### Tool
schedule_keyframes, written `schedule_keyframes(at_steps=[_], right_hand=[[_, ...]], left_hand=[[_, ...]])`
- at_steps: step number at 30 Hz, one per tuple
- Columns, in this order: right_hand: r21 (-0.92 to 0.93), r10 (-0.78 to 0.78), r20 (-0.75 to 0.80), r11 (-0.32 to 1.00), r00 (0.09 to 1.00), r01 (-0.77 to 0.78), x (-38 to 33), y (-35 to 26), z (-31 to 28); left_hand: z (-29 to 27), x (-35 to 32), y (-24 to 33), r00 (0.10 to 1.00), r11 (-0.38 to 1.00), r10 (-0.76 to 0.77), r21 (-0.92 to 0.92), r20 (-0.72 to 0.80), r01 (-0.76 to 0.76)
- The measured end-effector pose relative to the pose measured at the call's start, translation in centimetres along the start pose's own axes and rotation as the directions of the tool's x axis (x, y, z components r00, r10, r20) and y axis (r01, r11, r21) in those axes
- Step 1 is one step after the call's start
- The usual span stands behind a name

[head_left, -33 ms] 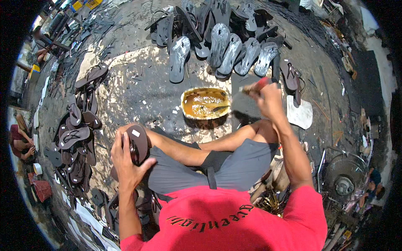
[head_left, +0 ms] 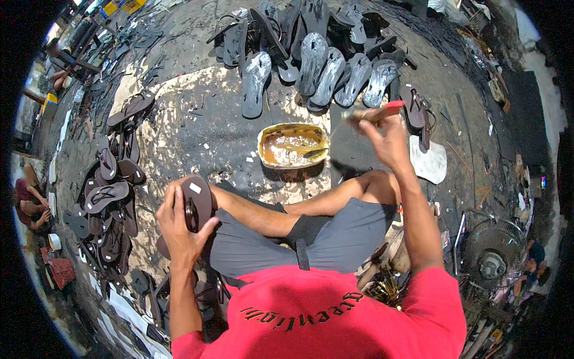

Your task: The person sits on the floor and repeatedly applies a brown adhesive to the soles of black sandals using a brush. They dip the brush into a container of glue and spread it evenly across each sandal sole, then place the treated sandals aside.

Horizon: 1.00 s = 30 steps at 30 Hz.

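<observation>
A dark brown flip-flop point(head_left: 201, 206) with a small white sticker rests by my left knee. My left hand point(head_left: 179, 230) is closed on its side, fingers along the edge and thumb reaching across below it. Raised to the right of the glue tub point(head_left: 266, 139), my right hand point(head_left: 387, 140) grips a brush point(head_left: 366, 115) with a red handle end; its bristle end points left and is slightly blurred. The whitish oval tub holds amber, shiny liquid, with a dark stick-like piece lying at its right side.
Several flip-flops with whitish, smeared surfaces point(head_left: 314, 60) lie heaped ahead. A pile of brown flip-flops point(head_left: 107, 197) lies at the left. One brown pair point(head_left: 414, 107) and a white sole-shaped sheet point(head_left: 428, 160) lie right of my right hand. A fan point(head_left: 493, 251) stands at the lower right.
My right hand has shifted slightly and turned the brush, its red end swinging right and upward. My left hand and the flip-flop have barely moved.
</observation>
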State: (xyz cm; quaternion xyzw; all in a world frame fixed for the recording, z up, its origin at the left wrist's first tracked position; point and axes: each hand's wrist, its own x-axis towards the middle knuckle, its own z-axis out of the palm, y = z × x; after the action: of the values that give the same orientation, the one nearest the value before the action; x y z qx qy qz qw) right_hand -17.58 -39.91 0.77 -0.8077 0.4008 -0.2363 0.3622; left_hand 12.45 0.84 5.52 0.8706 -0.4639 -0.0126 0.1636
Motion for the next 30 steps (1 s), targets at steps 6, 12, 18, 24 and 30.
schedule_keyframes(at_steps=[6,12,18,24,30], right_hand=[[0.671,0.230,-0.290,0.741,0.929,0.026,-2.2,-14.2,3.4],[0.628,-0.134,0.080,0.777,0.988,0.055,-5.8,-19.0,13.9],[0.385,-0.492,-0.118,0.778,0.862,0.497,-7.0,-17.5,15.3],[0.566,-0.452,0.275,0.789,0.849,0.237,-7.7,-17.3,14.2],[0.010,-0.664,-0.182,0.736,0.725,0.677,-5.7,-15.6,14.8]], left_hand=[[0.3,3.4,2.5,0.949,0.221,-0.278,-0.951,0.149,0.214],[5.9,2.1,8.3,0.936,-0.688,-0.046,-0.690,0.350,0.224],[6.9,2.0,8.5,0.972,-0.713,-0.037,-0.687,0.233,0.137],[7.5,3.2,8.5,0.973,-0.748,0.164,-0.622,0.163,0.230],[7.9,2.2,9.2,0.970,-0.730,-0.046,-0.671,0.241,0.132]])
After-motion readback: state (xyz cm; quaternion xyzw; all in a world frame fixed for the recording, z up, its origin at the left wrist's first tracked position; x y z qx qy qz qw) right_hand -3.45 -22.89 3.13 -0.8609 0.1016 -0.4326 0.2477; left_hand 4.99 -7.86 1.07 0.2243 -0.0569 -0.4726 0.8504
